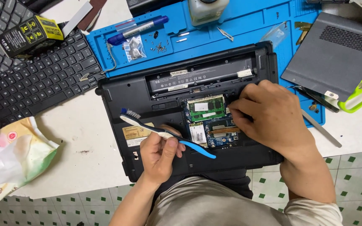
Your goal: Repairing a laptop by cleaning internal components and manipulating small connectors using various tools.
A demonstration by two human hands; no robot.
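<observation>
My laptop (pixel 147 90) lies upside down across the table (pixel 84 142) and the blue mat (pixel 248 25), its bay cover off, and everything I touch sits in that open bay. My right hand (pixel 269 115) rests over the bay's right side, fingertips pressed down beside the green memory card (pixel 206 107); whether they pinch anything I cannot tell, since my knuckles hide them. If I lean too hard there, I think I could flex the blue circuit board (pixel 223 136) or bend a clip. My left hand (pixel 159 152) is closed around the toothbrush (pixel 166 134), bristles up and left, the blue tail lying over the small white wireless card (pixel 197 133). If the handle swings, it may scrape that card.

The loose screws (pixel 160 47) on the mat, well apart from me, could roll and get lost if the laptop is nudged.

Counting, largest first: one laptop, one spare keyboard (pixel 42 77), one grey cover panel (pixel 336 54), one crumpled bag (pixel 13 159), one yellow-and-black box (pixel 30 37), one toothbrush, one blue pen (pixel 137 29), one memory card, one wireless card, and a scatter of screws too small to count.
</observation>
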